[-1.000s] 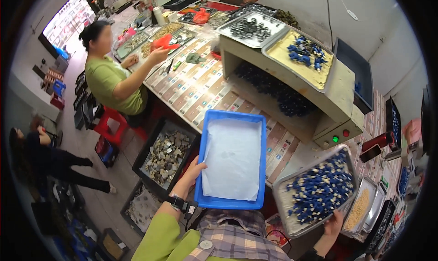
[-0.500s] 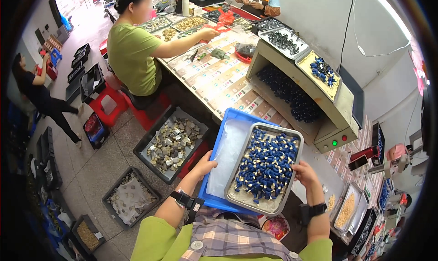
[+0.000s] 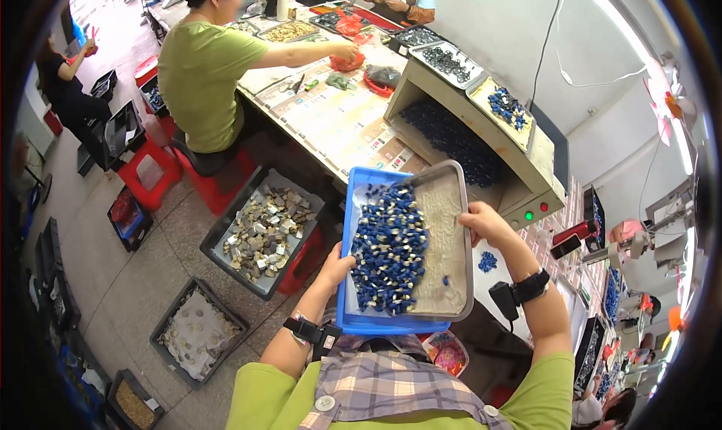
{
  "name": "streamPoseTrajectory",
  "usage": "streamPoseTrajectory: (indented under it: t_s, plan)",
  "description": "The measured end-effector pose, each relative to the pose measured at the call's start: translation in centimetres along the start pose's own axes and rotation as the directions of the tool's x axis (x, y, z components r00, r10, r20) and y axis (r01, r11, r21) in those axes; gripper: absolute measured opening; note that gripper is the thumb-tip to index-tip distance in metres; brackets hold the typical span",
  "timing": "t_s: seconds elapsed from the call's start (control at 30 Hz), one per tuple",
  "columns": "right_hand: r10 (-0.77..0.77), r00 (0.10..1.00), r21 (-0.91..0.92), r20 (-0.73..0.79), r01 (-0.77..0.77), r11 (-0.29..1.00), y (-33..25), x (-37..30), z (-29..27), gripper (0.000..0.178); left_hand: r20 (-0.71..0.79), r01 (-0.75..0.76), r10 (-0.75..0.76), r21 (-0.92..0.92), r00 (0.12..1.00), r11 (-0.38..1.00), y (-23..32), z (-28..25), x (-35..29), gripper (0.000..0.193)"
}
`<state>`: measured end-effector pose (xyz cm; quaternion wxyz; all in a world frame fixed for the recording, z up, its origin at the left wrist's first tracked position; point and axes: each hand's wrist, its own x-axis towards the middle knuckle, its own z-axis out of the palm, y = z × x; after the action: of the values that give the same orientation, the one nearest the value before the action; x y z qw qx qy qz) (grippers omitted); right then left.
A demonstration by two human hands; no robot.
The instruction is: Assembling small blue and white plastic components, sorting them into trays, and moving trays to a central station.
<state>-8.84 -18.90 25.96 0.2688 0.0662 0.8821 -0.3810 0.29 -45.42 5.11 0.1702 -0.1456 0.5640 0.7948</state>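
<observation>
My left hand (image 3: 333, 271) grips the left edge of a blue plastic tray (image 3: 391, 326) in front of my body. My right hand (image 3: 486, 224) holds the right rim of a metal tray (image 3: 445, 242), which is tilted over the blue one with its right side up. A mass of small blue parts with cream-coloured ends (image 3: 387, 253) lies along the left, across the blue tray and the low side of the metal one. Where one tray's share ends is hard to tell. A single part remains on the bare metal at right.
A worktable (image 3: 331, 148) stretches ahead, bearing a beige machine (image 3: 519, 197) with blue parts in its opening. A person in green (image 3: 210, 77) sits at its left. On the left are a black bin of metal pieces (image 3: 204, 247) and red stools (image 3: 150, 176). Another person sits beyond the table.
The metal tray has tipped leftward, and its blue parts have slid off its right side toward the blue tray. The view has shifted slightly; the standing person at far left has moved.
</observation>
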Motion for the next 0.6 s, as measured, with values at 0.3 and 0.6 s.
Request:
streamPoseTrajectory:
  t_s: [0.3,0.6]
  plan:
    - [-0.409,0.884,-0.791,-0.225,0.079,0.607,-7.1,0.2,2.9,0.023,-0.123,-0.08,0.068,-0.09,0.99,0.993,-1.7,1.1,0.3,0.057]
    - [-0.431,0.875,-0.846,-0.219,0.05,0.531,-8.8,-1.8,4.3,0.018,-0.11,-0.066,0.054,-0.113,0.992,0.991,-1.0,1.0,0.0,0.065]
